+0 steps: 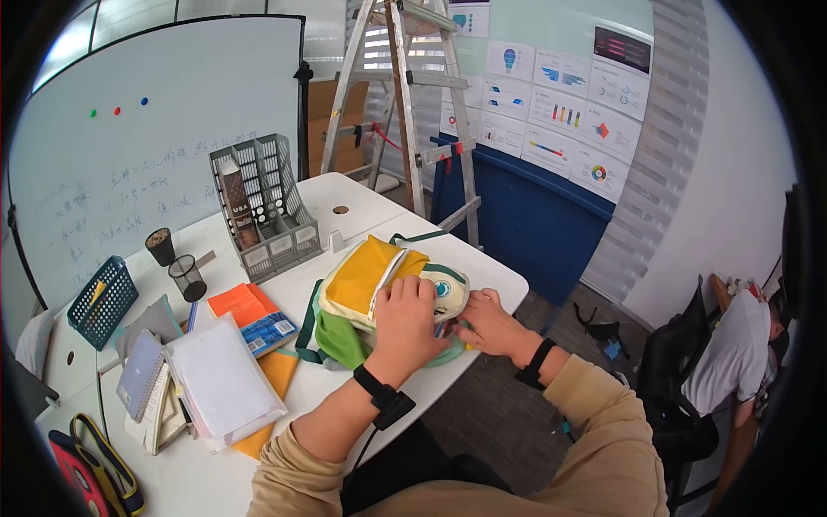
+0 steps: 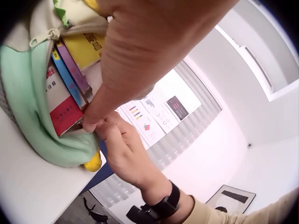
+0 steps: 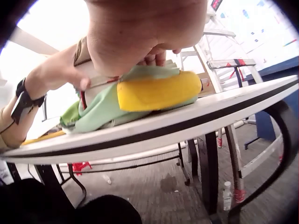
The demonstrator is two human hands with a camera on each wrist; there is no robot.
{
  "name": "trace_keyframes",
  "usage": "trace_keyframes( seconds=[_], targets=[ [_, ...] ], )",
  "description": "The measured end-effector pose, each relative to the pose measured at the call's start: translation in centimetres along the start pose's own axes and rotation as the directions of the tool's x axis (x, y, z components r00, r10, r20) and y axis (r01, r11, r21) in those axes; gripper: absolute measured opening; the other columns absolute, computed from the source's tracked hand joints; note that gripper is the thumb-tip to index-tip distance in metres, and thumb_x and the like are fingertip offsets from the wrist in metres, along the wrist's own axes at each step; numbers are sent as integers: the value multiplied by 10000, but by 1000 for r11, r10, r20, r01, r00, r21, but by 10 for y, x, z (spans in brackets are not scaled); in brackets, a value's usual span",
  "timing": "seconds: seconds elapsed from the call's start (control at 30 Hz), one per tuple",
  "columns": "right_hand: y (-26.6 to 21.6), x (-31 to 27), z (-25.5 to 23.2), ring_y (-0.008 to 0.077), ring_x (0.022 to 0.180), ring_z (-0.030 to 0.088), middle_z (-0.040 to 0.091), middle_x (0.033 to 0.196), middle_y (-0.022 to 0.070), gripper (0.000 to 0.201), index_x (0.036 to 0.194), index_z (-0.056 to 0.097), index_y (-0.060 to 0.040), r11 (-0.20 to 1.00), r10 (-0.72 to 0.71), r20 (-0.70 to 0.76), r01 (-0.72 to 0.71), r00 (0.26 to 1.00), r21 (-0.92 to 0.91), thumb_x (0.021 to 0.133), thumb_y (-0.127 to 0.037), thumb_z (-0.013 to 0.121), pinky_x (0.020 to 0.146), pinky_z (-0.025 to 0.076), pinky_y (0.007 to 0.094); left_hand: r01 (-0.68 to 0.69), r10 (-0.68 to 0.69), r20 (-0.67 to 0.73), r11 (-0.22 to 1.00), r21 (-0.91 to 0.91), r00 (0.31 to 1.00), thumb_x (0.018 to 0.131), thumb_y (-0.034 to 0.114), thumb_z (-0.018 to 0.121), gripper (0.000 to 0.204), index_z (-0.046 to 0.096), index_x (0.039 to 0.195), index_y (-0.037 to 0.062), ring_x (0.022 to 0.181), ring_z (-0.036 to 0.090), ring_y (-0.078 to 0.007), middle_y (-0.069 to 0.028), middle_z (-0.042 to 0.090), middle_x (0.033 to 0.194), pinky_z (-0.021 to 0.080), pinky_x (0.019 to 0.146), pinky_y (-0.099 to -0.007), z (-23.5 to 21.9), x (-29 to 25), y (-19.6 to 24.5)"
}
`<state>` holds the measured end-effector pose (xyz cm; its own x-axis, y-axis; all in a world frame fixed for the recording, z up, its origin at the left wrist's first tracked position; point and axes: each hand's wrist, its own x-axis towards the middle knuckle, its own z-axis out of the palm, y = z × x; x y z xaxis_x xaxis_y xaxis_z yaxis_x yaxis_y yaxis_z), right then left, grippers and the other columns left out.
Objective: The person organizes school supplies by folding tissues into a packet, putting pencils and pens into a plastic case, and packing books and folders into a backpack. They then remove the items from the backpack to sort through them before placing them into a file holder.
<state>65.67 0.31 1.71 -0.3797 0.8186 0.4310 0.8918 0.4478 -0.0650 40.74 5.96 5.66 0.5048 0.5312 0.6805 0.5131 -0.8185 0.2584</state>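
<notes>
Several books (image 2: 71, 77) stand inside the bag (image 1: 351, 277), not yet closed; left hand (image 1: 407, 323) grips its top, right hand (image 1: 497, 327) pinches its edge; notebooks (image 1: 140, 375) lie outside.

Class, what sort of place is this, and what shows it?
Probably an office or classroom: there is a written-on whiteboard, printed charts on display, and a grey file rack.

And here's the backpack (image 1: 363, 274), yellow, cream and green, lying on the white counter (image 1: 500, 280) at the centre of the head view. Its zipper (image 2: 45, 37) gapes, and inside, books (image 2: 71, 79) show yellow, purple, blue and red-and-white, packed side by side!
</notes>
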Motion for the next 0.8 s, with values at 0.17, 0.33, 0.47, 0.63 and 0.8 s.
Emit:
trace_keyframes(
  seconds=[0.17, 0.33, 0.47, 0.63, 0.8],
  targets=[
    [9, 0, -25, 239, 1156, 685, 754, 1072, 44, 213, 1057, 798, -110, 996, -89, 121, 90, 989, -2, 991, -293, 712, 1220, 336, 537, 47, -44, -51, 998, 48, 998, 586, 200, 1019, 753, 620, 1219, 118, 1130, 647, -347, -115, 647, 1181, 452, 1001, -474, 11, -5, 2],
    [-9, -3, -28, 276, 1154, 681, 734, 1078, 73, 223, 1013, 779, -98, 972, -93, -17, 87, 996, -219, 947, -309, 745, 1211, 345, 561, 74, -73, -26, 995, 60, 997, 612, 172, 995, 704, 620, 1204, 101, 1112, 655, -360, -126, 645, 1166, 448, 981, -481, 7, -1, 1],
    [-29, 1, -21, 313, 1135, 673, 720, 1060, 99, 252, 980, 749, -88, 981, -149, -14, 149, 989, 126, 949, -334, 793, 1170, 393, 519, 70, -70, -8, 995, 67, 998, 628, 161, 996, 673, 624, 1185, 86, 1104, 662, -364, -130, 644, 1157, 457, 955, -471, 11, -5, -6],
    [-21, -3, -20, 314, 1035, 689, 711, 969, 101, 379, 940, 732, -89, 989, -120, 17, 118, 993, 90, 1012, -451, 814, 1115, 430, 455, 78, -78, 18, 996, 44, 997, 650, 156, 998, 638, 628, 1165, 85, 1118, 664, -359, -131, 640, 1151, 465, 927, -456, -2, -1, -19],
    [-19, 2, -28, 282, 937, 689, 697, 897, 88, 519, 872, 741, -77, 981, -89, -29, 82, 996, -178, 991, -578, 803, 1051, 448, 437, 47, -49, 23, 993, 111, 999, 713, 167, 970, 568, 627, 1154, 65, 1103, 661, -345, -139, 638, 1142, 457, 947, -457, 5, -5, -17]
  ],
)
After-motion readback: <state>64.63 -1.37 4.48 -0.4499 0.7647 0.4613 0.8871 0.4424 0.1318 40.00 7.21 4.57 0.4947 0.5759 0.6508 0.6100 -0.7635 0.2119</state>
